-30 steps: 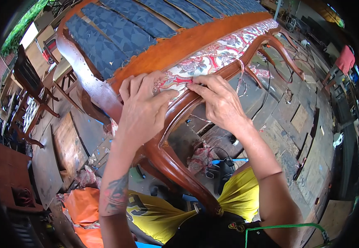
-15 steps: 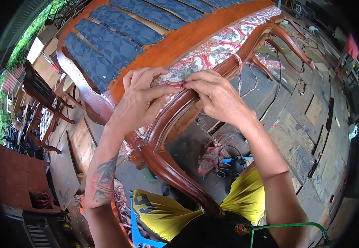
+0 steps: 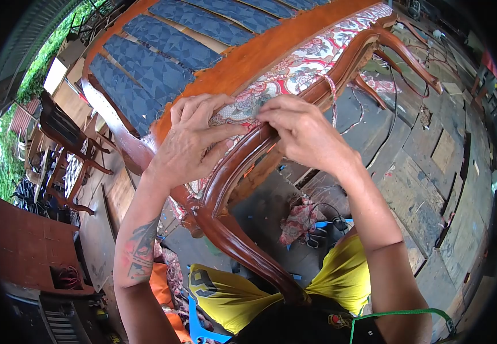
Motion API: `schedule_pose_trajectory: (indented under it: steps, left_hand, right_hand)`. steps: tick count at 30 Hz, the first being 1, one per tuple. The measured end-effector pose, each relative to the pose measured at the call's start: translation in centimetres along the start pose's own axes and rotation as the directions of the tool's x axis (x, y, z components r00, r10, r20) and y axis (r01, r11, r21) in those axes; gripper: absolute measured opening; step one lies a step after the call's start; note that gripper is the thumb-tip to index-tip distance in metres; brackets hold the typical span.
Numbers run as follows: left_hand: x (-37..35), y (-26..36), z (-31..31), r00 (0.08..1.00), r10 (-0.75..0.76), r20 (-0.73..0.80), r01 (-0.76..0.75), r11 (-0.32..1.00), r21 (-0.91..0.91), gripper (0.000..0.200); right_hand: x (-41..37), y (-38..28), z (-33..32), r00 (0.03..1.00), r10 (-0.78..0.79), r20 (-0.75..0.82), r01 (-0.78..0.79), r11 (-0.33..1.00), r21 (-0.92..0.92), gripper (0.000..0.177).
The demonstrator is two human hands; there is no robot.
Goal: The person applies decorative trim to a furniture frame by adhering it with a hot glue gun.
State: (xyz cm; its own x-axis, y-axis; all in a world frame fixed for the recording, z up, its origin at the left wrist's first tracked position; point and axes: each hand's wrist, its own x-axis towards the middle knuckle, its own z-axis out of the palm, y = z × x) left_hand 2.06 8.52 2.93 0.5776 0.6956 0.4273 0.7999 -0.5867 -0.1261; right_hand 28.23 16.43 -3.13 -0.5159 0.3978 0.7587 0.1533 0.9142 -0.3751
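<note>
Left hand (image 3: 186, 140) and right hand (image 3: 312, 133) barely shifted along floral fabric (image 3: 311, 62).

The floral fabric (image 3: 300, 71) is patterned in white, red and grey. The slats (image 3: 162, 49) are covered in blue with a faceted geometric print. The glossy frame (image 3: 238, 241) is coloured reddish brown, and the shorts (image 3: 340, 266) are coloured yellow.
</note>
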Motion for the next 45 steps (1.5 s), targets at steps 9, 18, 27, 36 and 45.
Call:
schedule_pose_trajectory:
  steps: [9,18,27,36,45]
  left_hand:
    - [0.5,-0.9,0.0,0.999,0.051,-0.011,-0.051,0.998,-0.036,0.029]
    - [1.0,-0.9,0.0,0.996,0.088,-0.024,-0.089,0.996,-0.013,0.025]
    - [1.9,-0.3,-0.8,0.995,0.098,0.024,-0.098,0.995,0.005,0.023]
    - [2.2,-0.6,-1.4,0.989,0.118,0.091,-0.119,0.993,0.015,0.029]
    - [2.8,-1.6,-0.9,0.972,0.226,0.069,-0.232,0.969,0.087,0.035]
  right_hand:
    - [-1.9,-2.0,-5.9,0.991,0.114,-0.072,-0.110,0.993,0.047,0.022]
    - [-37.3,4.5,-1.8,0.165,0.737,0.655,-0.836,-0.248,0.490,0.039]
    - [-48.8,-2.5,3.4,-0.078,0.677,0.732,-0.741,-0.531,0.412,0.038]
    - [-42.8,4.2,1.7,0.055,0.737,0.673,-0.861,-0.306,0.406,0.038]
    - [-49.5,-0.6,1.9,-0.117,0.744,0.657,-0.846,-0.421,0.326,0.037]
